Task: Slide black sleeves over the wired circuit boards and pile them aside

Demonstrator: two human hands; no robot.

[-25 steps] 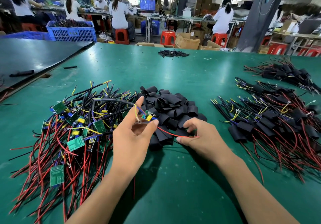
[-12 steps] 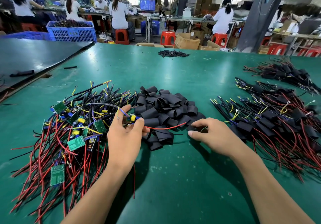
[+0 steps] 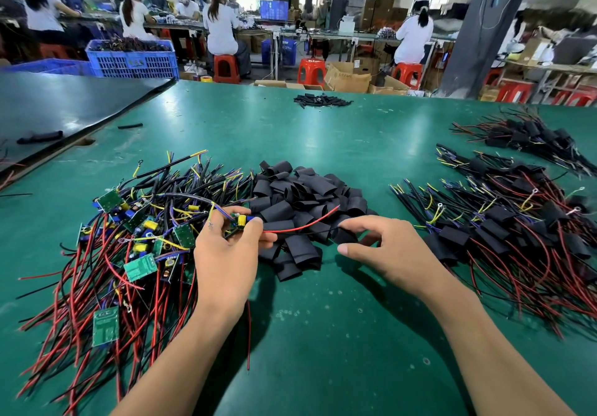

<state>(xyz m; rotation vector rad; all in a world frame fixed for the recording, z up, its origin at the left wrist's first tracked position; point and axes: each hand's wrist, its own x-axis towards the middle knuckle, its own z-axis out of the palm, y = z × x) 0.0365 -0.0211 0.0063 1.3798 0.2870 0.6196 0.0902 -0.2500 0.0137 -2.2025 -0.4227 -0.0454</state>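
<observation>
My left hand point(image 3: 227, 256) grips a small wired circuit board point(image 3: 240, 220) with a yellow part, just left of the heap of loose black sleeves point(image 3: 307, 196). Its red wire point(image 3: 300, 224) arcs to the right over the heap. My right hand point(image 3: 391, 247) rests at the heap's right front edge, thumb and forefinger spread on either side of one black sleeve point(image 3: 345, 236). Unsleeved boards with red and black wires point(image 3: 139, 247) lie tangled on the left. Sleeved boards point(image 3: 517, 231) are piled on the right.
The green table point(image 3: 323, 335) holds a second pile of sleeved boards point(image 3: 533, 138) at far right and a small cluster of sleeves point(image 3: 321, 99) near its far edge. A black tabletop point(image 3: 64, 105) adjoins on the left. People work at benches beyond.
My left hand has come down and shifted left with the board. My right hand slid right, then back left onto the edge of the sleeve heap, its fingers now arched.
</observation>
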